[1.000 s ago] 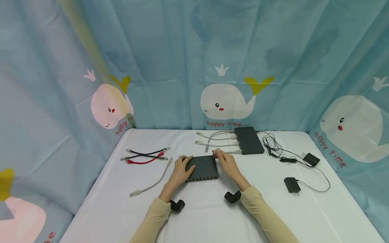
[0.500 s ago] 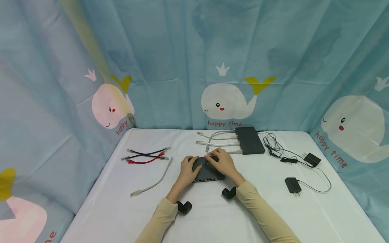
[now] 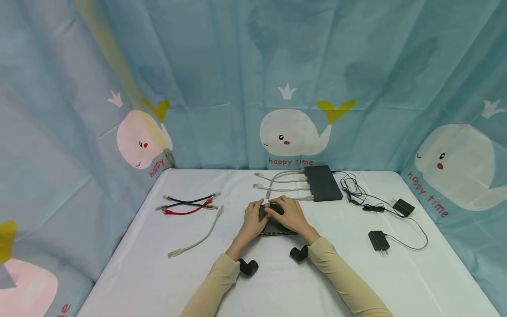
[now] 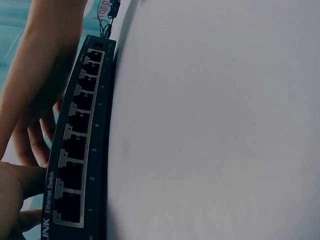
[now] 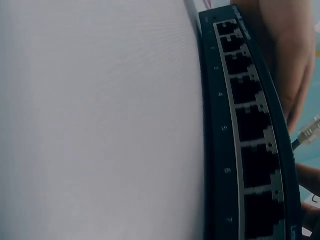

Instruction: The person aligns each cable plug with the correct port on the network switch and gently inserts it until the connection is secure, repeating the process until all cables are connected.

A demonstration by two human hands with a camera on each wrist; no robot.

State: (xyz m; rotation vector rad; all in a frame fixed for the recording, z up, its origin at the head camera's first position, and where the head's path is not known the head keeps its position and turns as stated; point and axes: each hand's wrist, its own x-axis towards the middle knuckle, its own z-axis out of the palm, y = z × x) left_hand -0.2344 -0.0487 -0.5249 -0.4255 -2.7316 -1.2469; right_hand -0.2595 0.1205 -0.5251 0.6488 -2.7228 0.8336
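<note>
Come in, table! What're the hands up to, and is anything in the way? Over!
Left hand and right hand gripping the Ethernet switch. Visible ports empty. Cable plug close behind, between the hands; possibly in the way.

1. The curtain (image 3: 206,70) before me is blue, printed with pale whales (image 3: 293,132) and red letters (image 3: 291,162).
2. The table cloth (image 3: 134,281) is plain white.
3. The network switch (image 3: 277,228) is black, its port frame (image 4: 88,150) silvery.
4. Of the loose cables (image 3: 188,214), one is red, one grey, two are black.
5. Both sleeves (image 3: 215,281) are plain beige.
</note>
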